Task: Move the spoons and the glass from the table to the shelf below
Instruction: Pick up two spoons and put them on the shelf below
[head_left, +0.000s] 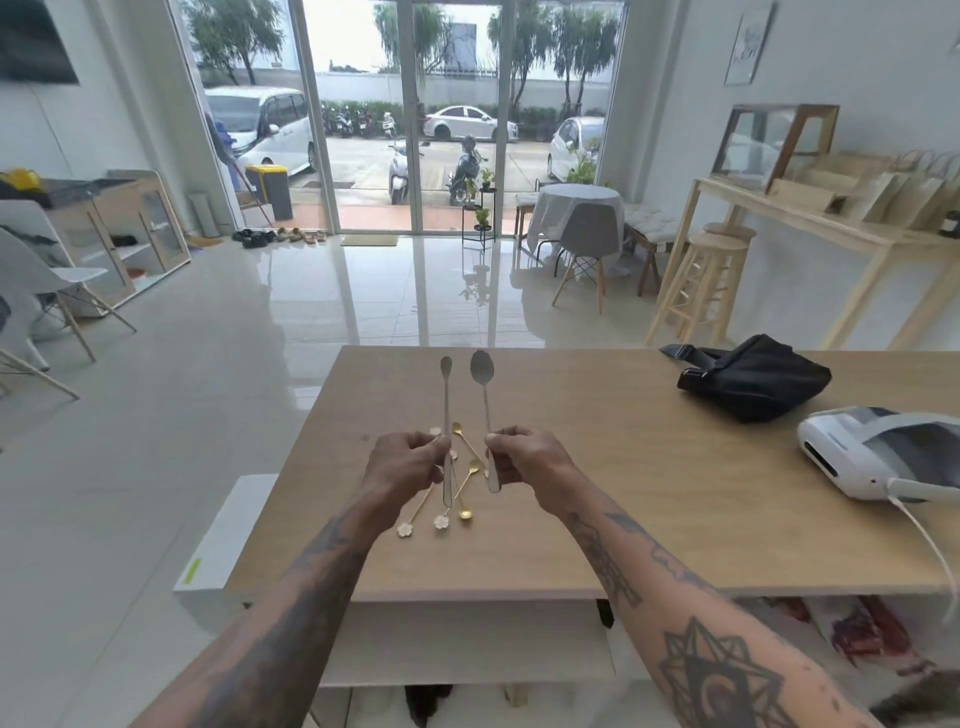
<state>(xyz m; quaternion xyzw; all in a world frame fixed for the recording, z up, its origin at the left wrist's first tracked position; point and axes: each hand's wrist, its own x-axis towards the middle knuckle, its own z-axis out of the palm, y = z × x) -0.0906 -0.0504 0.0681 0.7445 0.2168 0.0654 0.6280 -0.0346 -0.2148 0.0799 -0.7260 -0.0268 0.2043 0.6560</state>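
Note:
My left hand (405, 460) pinches a long thin silver spoon (446, 400) and holds it upright above the wooden table (597, 493). A wider silver spoon (483, 384) stands upright in my right hand (524, 457), bowl at the top. Under my hands, several small gold spoons with flower-shaped ends (462, 493) lie crossed on the table. The white shelf (467, 644) shows below the table's near edge. No glass is in view.
A black bag (753, 376) and a white device with a cable (878, 457) sit on the right side of the table. A white box (223, 545) stands on the floor at the table's left. Chairs, stools and a wooden counter stand farther off.

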